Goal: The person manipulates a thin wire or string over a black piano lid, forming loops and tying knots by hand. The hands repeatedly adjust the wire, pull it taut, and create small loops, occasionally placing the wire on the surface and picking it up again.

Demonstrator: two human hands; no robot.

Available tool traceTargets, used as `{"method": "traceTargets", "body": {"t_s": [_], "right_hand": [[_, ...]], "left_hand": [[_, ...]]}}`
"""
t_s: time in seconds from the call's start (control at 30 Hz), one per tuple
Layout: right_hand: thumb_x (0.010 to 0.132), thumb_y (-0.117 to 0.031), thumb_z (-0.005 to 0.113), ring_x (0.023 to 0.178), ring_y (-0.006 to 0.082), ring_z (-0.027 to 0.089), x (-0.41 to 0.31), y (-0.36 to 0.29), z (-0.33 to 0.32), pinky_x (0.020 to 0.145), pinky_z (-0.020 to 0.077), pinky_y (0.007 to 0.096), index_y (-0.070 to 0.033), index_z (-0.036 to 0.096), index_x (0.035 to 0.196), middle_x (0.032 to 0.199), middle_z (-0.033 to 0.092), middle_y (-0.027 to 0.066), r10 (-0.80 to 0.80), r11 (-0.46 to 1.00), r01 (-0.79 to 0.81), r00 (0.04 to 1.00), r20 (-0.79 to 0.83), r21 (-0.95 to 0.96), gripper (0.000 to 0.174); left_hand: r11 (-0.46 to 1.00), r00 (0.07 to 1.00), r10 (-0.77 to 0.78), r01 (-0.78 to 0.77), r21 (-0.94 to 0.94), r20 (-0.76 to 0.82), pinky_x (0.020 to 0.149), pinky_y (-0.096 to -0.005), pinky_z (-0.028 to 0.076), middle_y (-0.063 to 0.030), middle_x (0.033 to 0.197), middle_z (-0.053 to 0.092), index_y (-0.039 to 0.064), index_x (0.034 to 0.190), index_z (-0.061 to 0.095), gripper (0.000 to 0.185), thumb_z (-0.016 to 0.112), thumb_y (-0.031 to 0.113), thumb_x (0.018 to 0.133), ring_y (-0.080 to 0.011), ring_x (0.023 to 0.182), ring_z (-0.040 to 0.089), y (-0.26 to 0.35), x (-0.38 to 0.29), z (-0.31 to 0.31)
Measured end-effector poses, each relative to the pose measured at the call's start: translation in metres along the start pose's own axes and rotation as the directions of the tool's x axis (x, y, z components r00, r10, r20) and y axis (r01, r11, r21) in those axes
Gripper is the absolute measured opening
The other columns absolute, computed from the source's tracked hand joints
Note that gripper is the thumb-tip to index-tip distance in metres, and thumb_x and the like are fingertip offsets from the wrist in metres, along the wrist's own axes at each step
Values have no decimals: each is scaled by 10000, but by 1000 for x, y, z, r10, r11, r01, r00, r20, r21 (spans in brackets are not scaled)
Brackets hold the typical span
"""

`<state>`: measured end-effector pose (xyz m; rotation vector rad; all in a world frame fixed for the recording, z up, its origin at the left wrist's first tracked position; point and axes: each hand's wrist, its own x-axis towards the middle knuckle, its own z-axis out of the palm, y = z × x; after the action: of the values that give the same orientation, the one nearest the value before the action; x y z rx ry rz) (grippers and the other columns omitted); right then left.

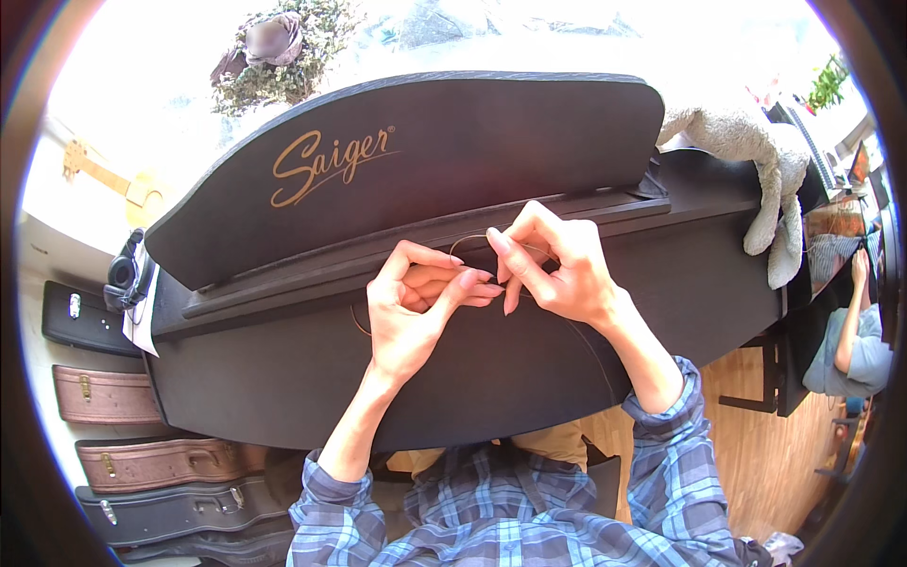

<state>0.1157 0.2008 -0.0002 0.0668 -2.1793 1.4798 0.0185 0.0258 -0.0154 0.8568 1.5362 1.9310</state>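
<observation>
Over the closed black lid of a piano-like keyboard (453,383), my left hand (418,305) pinches a thin, string-like strand (464,239) between thumb and fingers. Close beside it on the right, my right hand (560,262) grips the same strand, its thumb and index finger together. The strand arches in a small loop between the hands. One curved length shows left of my left hand, and another trails down from my right hand toward the lid's front edge. Whether the strand is metal or cord cannot be told. Behind the hands stands a black music rest (453,135) with gold lettering.
A plush toy (769,156) hangs over the right end. Headphones (126,273) sit at the left end, above stacked instrument cases (142,464). A ukulele or small guitar (117,177) lies at the upper left. Another person (850,340) is at the far right.
</observation>
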Motion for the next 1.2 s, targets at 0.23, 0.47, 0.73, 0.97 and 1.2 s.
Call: {"method": "traceTargets", "body": {"t_s": [0.23,0.47,0.73,0.97,1.2], "right_hand": [[1016,-124,594,498,171,687,3,-10,-4,379,475,252,1,530,907,642,627,73,192,953,-190,981,18,238,178],[1025,-114,573,360,111,557,2,-11,-8,313,407,240,-3,512,928,592,583,64,187,920,-155,981,-57,360,159],[1030,-107,560,309,77,471,2,-9,-7,279,348,228,-3,511,939,568,562,66,217,904,-159,970,-107,396,147],[1016,-129,598,338,81,496,2,-12,-7,299,347,252,-26,543,907,603,599,63,227,939,-196,971,-77,284,160],[978,-101,642,456,116,642,-4,-3,4,376,441,244,-47,630,961,672,639,43,-44,997,38,995,-91,-62,58]], "left_hand": [[945,983,182,-169,281,-18,755,-293,622,-144,887,750,-17,1075,616,248,743,-40,864,-222,859,755,-1,0,-3],[983,992,110,-119,143,68,691,-280,614,-123,872,748,-26,1096,658,275,766,-23,843,-188,793,746,-3,-2,-7],[980,964,70,-114,165,255,669,-286,614,-127,904,719,-44,910,692,128,762,-86,811,-194,766,725,3,0,-9],[779,924,327,-383,497,199,662,-265,596,-99,896,740,-32,941,706,161,771,-75,800,-170,746,726,0,4,-9],[856,972,216,-236,461,96,594,-251,576,-70,786,741,-13,921,703,121,783,3,832,-158,692,733,0,-2,-6]]}}
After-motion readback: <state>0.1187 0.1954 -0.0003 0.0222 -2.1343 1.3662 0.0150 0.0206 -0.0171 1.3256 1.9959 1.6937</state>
